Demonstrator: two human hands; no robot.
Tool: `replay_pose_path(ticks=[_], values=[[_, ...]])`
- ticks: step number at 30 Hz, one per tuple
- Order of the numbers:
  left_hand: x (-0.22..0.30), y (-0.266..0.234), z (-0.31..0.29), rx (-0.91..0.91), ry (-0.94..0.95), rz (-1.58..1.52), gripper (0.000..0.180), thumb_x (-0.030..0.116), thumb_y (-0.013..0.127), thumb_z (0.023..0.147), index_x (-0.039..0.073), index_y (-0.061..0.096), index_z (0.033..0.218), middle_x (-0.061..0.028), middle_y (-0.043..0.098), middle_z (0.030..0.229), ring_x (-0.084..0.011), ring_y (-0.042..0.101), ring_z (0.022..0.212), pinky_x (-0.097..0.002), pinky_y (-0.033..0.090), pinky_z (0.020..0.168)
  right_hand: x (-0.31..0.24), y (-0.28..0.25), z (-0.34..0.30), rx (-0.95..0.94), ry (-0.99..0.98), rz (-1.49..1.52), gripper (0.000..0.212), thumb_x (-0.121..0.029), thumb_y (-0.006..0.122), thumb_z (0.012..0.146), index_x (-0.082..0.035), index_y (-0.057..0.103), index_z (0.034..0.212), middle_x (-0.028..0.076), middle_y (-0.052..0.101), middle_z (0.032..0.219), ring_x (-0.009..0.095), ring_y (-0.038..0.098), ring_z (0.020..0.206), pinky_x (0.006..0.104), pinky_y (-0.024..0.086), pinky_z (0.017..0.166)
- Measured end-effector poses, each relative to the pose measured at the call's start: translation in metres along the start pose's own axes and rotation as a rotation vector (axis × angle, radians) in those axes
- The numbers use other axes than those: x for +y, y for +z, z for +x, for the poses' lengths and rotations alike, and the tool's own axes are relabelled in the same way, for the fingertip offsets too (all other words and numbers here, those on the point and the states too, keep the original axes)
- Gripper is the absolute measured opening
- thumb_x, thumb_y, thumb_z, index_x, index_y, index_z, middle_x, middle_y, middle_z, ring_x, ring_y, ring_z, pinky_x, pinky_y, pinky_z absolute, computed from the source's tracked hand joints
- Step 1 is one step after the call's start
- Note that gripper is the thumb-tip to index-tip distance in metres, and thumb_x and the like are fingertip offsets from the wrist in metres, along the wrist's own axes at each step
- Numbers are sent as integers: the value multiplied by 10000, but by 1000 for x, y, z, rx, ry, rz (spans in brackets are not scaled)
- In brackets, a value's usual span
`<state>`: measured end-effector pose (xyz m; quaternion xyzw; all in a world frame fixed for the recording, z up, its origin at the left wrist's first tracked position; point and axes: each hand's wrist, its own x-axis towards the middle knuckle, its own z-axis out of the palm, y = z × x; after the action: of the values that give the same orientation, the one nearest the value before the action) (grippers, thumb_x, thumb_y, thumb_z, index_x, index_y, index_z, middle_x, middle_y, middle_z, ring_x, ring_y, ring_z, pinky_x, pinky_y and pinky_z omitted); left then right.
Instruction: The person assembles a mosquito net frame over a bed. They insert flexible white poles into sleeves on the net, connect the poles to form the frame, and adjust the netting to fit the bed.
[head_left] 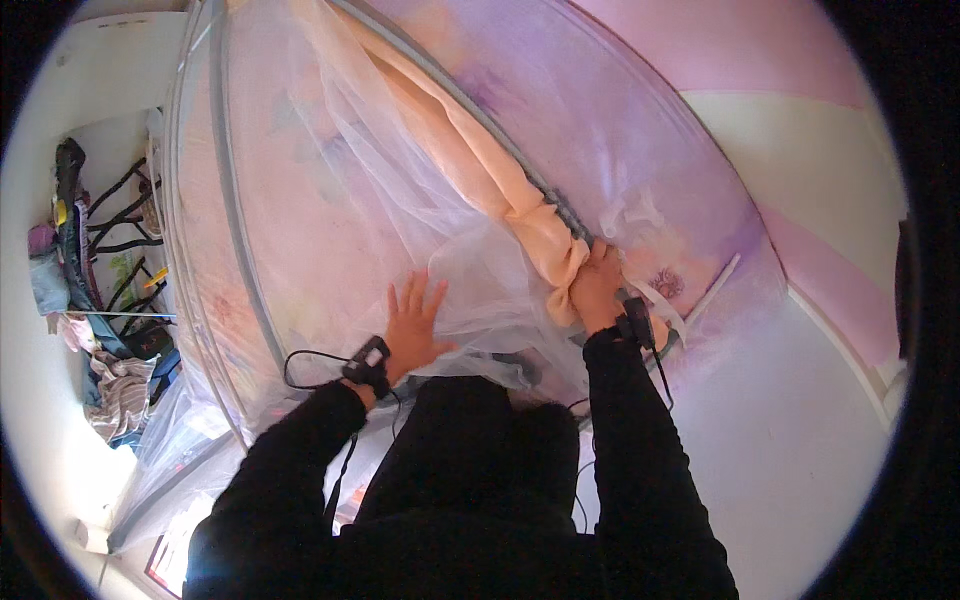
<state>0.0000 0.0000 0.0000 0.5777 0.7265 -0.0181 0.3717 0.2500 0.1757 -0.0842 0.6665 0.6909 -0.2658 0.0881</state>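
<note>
Head view, looking down over the person's own black-sleeved forearms. The left hand point(415, 325) lies flat with fingers spread wide, palm down on the sheer white netting point(330, 210); it grips nothing. The right hand point(597, 287) is closed around the lower end of a bunched peach curtain point(480, 160), which runs as a long gathered roll from the upper middle of the picture down to that fist. The netting drapes over a curved grey frame pole point(228, 190) and covers most of the left and centre of the view; the peach curtain lies against it, beside a second grey pole point(470, 105) that follows the roll. Each wrist carries a small black device point(367, 362) with a thin black cable point(300, 358) trailing from it. Behind the netting stands a pink and purple wall point(640, 90). At far left, well apart from both hands, a heap of clothes point(115, 385) lies below a dark rack point(120, 225).
</note>
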Motion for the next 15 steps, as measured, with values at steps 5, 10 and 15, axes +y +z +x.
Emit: replay_pose_path(ticks=[5,10,15], values=[[7,32,-1,-50,-101,167,717,211,713,701,154,405,1345,-160,329,1383,-367,253,1333,-579,197,1055,-2,1,3,12,-29,22,368,-252,547,845,-90,450,1162,192,483,1092,413,472,1015,512,400,823],[-38,1,40,-249,-249,-34,404,32,490,794,104,567,1183,-173,582,1124,-362,546,1080,-448,409,949,-2,-7,1,39,-94,-6,370,-224,549,843,-56,455,1160,206,484,1088,411,480,1005,523,410,795],[-134,-97,57,1018,-591,-330,490,-75,498,720,-33,498,1208,-234,544,1167,-358,479,1151,-379,349,1027,6,-6,-1,-32,-91,-21,340,-236,545,852,-40,454,1115,210,499,1066,415,510,960,507,420,780]])
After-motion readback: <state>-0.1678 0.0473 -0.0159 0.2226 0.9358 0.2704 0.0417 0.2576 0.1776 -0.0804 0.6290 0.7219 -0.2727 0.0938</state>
